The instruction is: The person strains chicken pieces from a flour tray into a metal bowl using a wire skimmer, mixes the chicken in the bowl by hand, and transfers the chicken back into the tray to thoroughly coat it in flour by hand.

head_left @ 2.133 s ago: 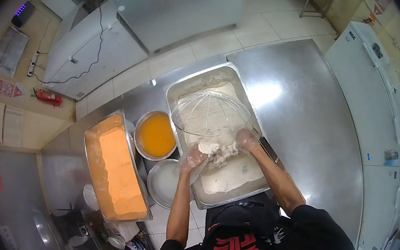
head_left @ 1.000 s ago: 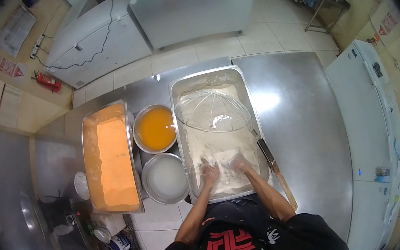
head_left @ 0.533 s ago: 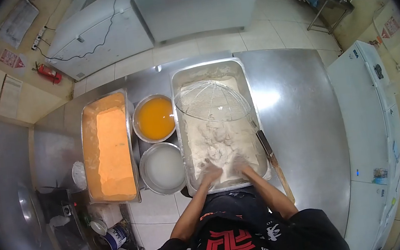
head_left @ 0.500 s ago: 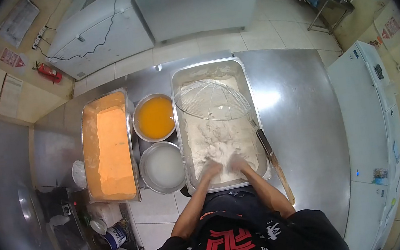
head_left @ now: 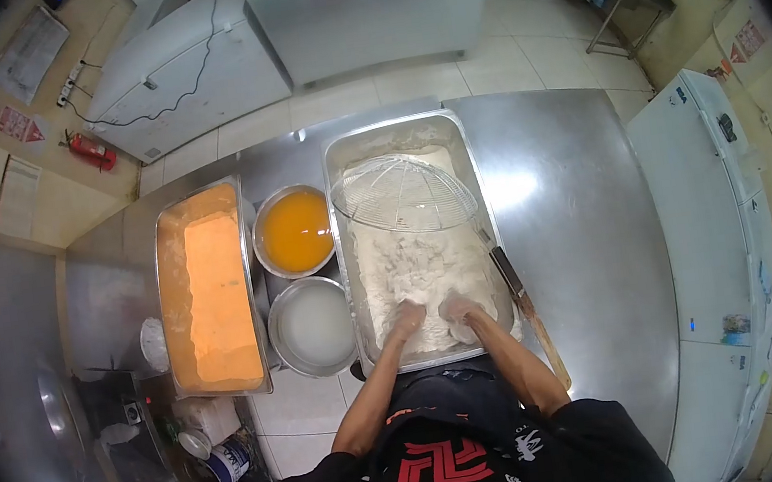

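A deep metal pan [head_left: 463,125] holds a bed of white flour-like powder [head_left: 407,256]. Toward the near end of that pan, my left hand [head_left: 406,318] is sunk in the powder. Beside it, a short gap to the right, my right hand [head_left: 458,311] is dusted white and also partly buried. The powder hides the fingers of both hands, so their grip does not show. A large wire skimmer [head_left: 405,195] rests over the far part of the pan. Its wooden handle [head_left: 545,342] lies along the pan's right side.
Left of the pan stand a bowl of orange-yellow liquid [head_left: 296,233], a bowl of cloudy whitish liquid [head_left: 313,327] and a long pan of orange powder [head_left: 219,290]. All are on a steel table [head_left: 576,218]. A white fridge or freezer [head_left: 703,231] stands to the right.
Both hands stay in the near part of the powder and look less blurred now. The powder around them has shifted, with more heaped near the right hand. The whole view has tilted slightly.
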The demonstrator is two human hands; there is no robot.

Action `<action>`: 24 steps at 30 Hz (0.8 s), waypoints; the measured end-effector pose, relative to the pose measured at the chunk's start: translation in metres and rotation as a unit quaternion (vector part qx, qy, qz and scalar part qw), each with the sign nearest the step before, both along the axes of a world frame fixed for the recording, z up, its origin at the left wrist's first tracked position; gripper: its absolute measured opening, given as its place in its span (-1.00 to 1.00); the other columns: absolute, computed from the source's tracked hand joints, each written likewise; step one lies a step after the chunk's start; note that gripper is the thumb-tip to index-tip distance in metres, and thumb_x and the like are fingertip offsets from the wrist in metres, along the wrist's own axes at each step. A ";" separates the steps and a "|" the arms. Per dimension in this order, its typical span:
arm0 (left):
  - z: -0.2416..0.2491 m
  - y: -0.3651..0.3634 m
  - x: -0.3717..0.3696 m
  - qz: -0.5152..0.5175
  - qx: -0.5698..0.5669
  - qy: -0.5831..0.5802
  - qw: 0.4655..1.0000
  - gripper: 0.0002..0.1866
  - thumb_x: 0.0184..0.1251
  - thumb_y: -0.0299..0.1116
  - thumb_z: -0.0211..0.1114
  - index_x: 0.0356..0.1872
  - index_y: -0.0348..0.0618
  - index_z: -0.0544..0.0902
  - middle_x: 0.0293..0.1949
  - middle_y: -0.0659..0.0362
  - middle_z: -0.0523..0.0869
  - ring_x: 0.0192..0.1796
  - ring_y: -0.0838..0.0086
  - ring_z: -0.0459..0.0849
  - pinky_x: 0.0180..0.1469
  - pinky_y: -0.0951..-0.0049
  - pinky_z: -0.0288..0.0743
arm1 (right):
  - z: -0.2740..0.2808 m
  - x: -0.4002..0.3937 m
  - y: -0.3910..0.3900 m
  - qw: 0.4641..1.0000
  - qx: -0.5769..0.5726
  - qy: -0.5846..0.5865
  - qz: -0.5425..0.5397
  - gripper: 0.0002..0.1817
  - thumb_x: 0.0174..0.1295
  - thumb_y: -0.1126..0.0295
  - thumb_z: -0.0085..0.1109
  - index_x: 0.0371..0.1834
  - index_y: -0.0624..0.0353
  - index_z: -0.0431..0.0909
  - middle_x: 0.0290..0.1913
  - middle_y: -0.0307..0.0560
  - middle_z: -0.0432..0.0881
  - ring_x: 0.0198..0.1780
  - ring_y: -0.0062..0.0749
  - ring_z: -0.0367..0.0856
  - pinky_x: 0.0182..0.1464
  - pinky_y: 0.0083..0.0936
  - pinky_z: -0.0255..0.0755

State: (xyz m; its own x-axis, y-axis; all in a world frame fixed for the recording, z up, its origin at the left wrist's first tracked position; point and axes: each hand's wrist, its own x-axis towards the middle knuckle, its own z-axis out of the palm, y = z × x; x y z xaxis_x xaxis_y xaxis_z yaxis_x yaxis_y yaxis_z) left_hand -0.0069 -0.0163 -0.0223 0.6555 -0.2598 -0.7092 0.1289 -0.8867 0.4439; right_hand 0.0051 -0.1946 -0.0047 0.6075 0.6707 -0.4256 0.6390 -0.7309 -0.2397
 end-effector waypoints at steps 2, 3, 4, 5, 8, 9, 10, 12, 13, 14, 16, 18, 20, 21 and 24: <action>0.003 0.009 0.006 0.028 -0.092 -0.183 0.978 -0.60 0.05 -0.18 0.07 -0.16 -0.27 0.51 -0.25 0.01 0.61 -0.24 0.25 0.56 -0.12 0.23 0.39 | 0.017 0.011 0.001 0.998 -0.044 0.051 -0.014 -0.84 -0.20 0.41 0.09 -0.55 0.24 0.58 -0.44 0.02 0.60 -0.34 -0.33 0.52 -0.23 -0.39 0.38; 0.031 0.008 0.010 0.127 -0.153 -0.185 0.962 -0.55 0.01 -0.21 0.11 -0.07 -0.28 0.47 -0.16 -0.01 0.59 -0.24 0.23 0.57 -0.11 0.20 0.40 | 0.016 0.009 -0.001 0.936 0.224 0.074 -0.262 -0.76 -0.22 0.40 0.10 -0.44 0.30 0.56 -0.33 0.06 0.58 -0.25 -0.26 0.51 -0.10 -0.36 0.33; 0.059 0.006 0.013 0.217 -0.216 -0.194 0.932 -0.47 -0.03 -0.24 0.15 0.02 -0.29 0.43 -0.07 -0.02 0.57 -0.24 0.21 0.58 -0.09 0.17 0.41 | 0.013 0.007 -0.004 0.745 0.460 0.089 -0.475 -0.66 -0.23 0.40 0.11 -0.33 0.36 0.54 -0.23 0.10 0.57 -0.15 -0.19 0.50 0.04 -0.32 0.29; 0.083 0.004 0.023 0.130 -0.070 -0.404 0.903 -0.38 -0.02 -0.26 0.14 0.13 -0.30 0.29 0.06 -0.05 0.45 -0.23 0.21 0.58 -0.06 0.17 0.40 | 0.017 0.010 -0.006 0.747 0.457 0.091 -0.474 -0.66 -0.23 0.40 0.11 -0.33 0.36 0.54 -0.23 0.10 0.57 -0.15 -0.19 0.50 0.04 -0.32 0.29; -0.007 0.006 0.050 -0.069 0.236 -0.543 0.803 -0.23 0.00 -0.29 0.13 0.28 -0.30 0.05 0.26 -0.07 0.20 -0.18 0.23 0.58 -0.02 0.19 0.40 | 0.025 0.023 -0.006 0.895 0.151 -0.049 -0.416 -0.35 -0.02 0.31 -0.05 0.13 0.54 0.18 0.11 0.31 0.35 0.18 0.03 0.29 0.26 -0.28 0.08; -0.011 0.003 0.059 -0.113 0.313 -0.516 0.789 -0.21 0.01 -0.29 0.12 0.29 -0.30 0.00 0.29 -0.08 0.13 -0.16 0.23 0.58 -0.02 0.21 0.41 | 0.011 0.030 0.000 0.931 0.074 -0.079 -0.350 -0.32 -0.02 0.29 -0.04 0.14 0.57 0.14 0.14 0.34 0.30 0.20 0.07 0.25 0.29 -0.23 0.02; -0.014 0.000 0.069 -0.162 0.384 -0.487 0.768 -0.19 0.01 -0.30 0.11 0.31 -0.29 -0.04 0.32 -0.08 0.07 -0.14 0.23 0.58 -0.01 0.22 0.41 | -0.004 0.038 0.005 0.954 0.002 -0.116 -0.278 -0.28 -0.02 0.28 -0.03 0.16 0.61 0.09 0.17 0.37 0.25 0.22 0.12 0.21 0.31 -0.18 -0.04; 0.069 -0.013 0.085 -0.086 0.146 -0.452 0.876 -0.33 -0.06 -0.36 0.08 0.17 -0.42 0.21 0.17 -0.21 0.27 0.26 0.01 0.18 0.25 0.00 0.05 | -0.011 0.059 0.016 0.953 -0.010 -0.107 -0.285 -0.35 -0.03 0.24 0.00 0.07 0.55 0.20 0.09 0.35 0.32 0.15 0.10 0.28 0.23 -0.19 0.07; 0.049 -0.008 0.097 -0.085 0.146 -0.455 0.874 -0.33 -0.06 -0.36 0.08 0.17 -0.42 0.21 0.17 -0.21 0.27 0.26 0.01 0.18 0.25 0.00 0.05 | -0.002 0.072 0.020 0.949 0.002 -0.081 -0.306 -0.38 -0.03 0.22 0.01 0.02 0.52 0.25 0.05 0.34 0.36 0.11 0.09 0.32 0.19 -0.19 0.12; 0.008 0.003 0.105 0.004 0.008 -0.394 0.919 -0.38 -0.05 -0.32 0.09 0.12 -0.38 0.27 0.15 -0.21 0.31 0.23 0.00 0.22 0.20 0.02 0.13 | 0.013 0.083 0.021 0.942 0.017 -0.040 -0.332 -0.41 -0.03 0.19 0.03 -0.02 0.50 0.31 0.00 0.33 0.39 0.08 0.08 0.35 0.15 -0.19 0.17; 0.003 0.013 0.110 0.091 -0.129 -0.320 0.934 -0.42 -0.03 -0.28 0.11 0.07 -0.34 0.33 0.12 -0.21 0.34 0.21 -0.01 0.26 0.16 0.05 0.20 | 0.046 0.101 0.020 0.926 0.051 0.031 -0.373 -0.46 -0.03 0.15 0.06 -0.12 0.44 0.42 -0.08 0.30 0.46 0.01 0.05 0.43 0.07 -0.20 0.28; 0.082 0.016 0.123 0.171 -0.074 -0.174 0.967 -0.46 -0.02 -0.19 0.15 -0.02 -0.31 0.37 0.04 -0.21 0.41 0.12 0.01 0.37 0.06 0.13 0.31 | 0.065 0.107 0.016 0.916 0.088 0.035 -0.390 -0.50 -0.04 0.13 0.08 -0.21 0.40 0.49 -0.15 0.27 0.50 -0.06 0.02 0.47 0.00 -0.20 0.34; 0.166 0.015 0.115 0.151 -0.059 -0.195 0.967 -0.47 -0.03 -0.18 0.17 -0.05 -0.34 0.39 -0.03 -0.22 0.45 0.05 0.01 0.42 0.03 0.17 0.34 | 0.071 0.105 0.007 0.903 0.140 0.019 -0.406 -0.56 -0.05 0.11 0.10 -0.37 0.36 0.52 -0.23 0.22 0.53 -0.15 -0.02 0.51 -0.11 -0.18 0.39; 0.186 0.015 0.112 0.131 -0.044 -0.204 0.969 -0.47 -0.04 -0.17 0.18 -0.08 -0.36 0.41 -0.09 -0.22 0.49 -0.03 0.02 0.48 0.00 0.22 0.37 | 0.072 0.101 0.002 0.902 0.143 0.017 -0.408 -0.56 -0.05 0.11 0.10 -0.37 0.36 0.52 -0.23 0.22 0.53 -0.15 -0.02 0.51 -0.11 -0.18 0.39; 0.148 0.037 0.092 0.144 -0.047 -0.313 0.938 -0.52 -0.03 -0.15 0.18 -0.20 -0.40 0.47 -0.27 -0.25 0.55 -0.17 -0.02 0.53 -0.08 0.18 0.41 | 0.071 0.091 -0.009 0.928 0.163 -0.076 -0.327 -0.58 -0.08 0.15 0.13 -0.34 0.35 0.52 -0.28 0.24 0.54 -0.20 -0.02 0.53 -0.11 -0.18 0.40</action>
